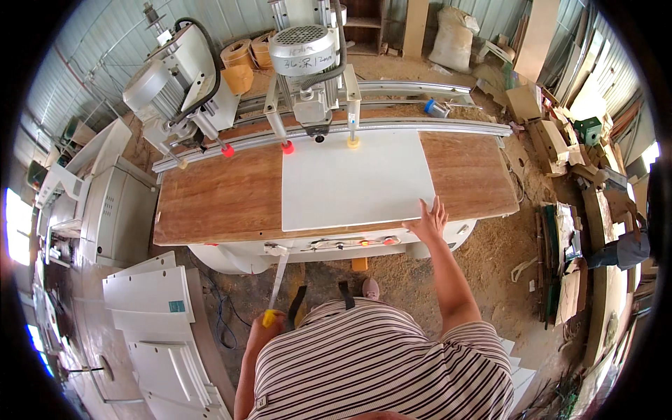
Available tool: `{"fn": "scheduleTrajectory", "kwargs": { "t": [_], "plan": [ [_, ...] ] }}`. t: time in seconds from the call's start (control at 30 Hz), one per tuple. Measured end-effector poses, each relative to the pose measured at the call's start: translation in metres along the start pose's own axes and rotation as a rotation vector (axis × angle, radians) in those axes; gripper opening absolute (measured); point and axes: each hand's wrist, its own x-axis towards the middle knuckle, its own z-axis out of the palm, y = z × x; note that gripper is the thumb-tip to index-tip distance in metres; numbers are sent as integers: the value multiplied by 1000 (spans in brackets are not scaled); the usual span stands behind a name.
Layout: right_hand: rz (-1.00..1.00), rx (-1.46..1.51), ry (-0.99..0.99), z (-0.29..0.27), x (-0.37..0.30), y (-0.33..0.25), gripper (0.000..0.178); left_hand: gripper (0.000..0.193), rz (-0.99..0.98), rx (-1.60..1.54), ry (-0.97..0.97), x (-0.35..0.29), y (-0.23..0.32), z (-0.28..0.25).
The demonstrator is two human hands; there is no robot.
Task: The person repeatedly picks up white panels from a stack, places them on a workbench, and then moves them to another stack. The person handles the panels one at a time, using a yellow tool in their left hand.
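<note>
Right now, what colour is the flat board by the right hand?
White: the board shows best in the head view, the only one.

White panel (353, 189) on wooden tabletop (217, 199).

Counted: one left hand (271, 329), one right hand (430, 225), one tape measure (269, 318), one white panel (357, 183) on one wooden desk (218, 196), two silver motors (302, 53), two red clamp tips (288, 148).

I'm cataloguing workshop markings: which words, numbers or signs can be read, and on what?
Silver motor above the white board: dark handwriting, which I won't copy.
Yellow tape measure, pale blade: too small to read.
Teal label on the stacked panels: too small.
Shirt tag: too small.
</note>
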Motion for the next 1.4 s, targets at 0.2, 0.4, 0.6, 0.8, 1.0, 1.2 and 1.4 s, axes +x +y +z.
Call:
{"fn": "scheduleTrajectory", "kwargs": {
  "t": [0.2, 0.4, 0.6, 0.8, 1.0, 1.2, 1.4],
  "plan": [
    [-54, 71, -91, 3, 17, 14, 103, 21, 68, 127, -29, 7, 5, 30],
    [-93, 81, -72, 3, 26, 9, 100, 20, 35, 32, 35, 20, -6, 40],
    [-64, 86, -112, -7, 26, -1, 98, 21, 95, 34, 121, 19, -18, 42],
    [-71, 34, -105, -5, 15, -21, 93, 22, 81, 103, 155, 3, 23, 35],
    [-107, 33, -160, 20, -7, -110, 87, 22, 165, 218, 121, 15, -5, 12],
    [-147, 61, -105, 49, -34, -191, 82, 24, 82, 261, 172, -5, 0, -13],
    [-174, 89, -79, 60, -47, -223, 81, 17, -45, -300, 107, 2, -73, -51]
  ]
}}
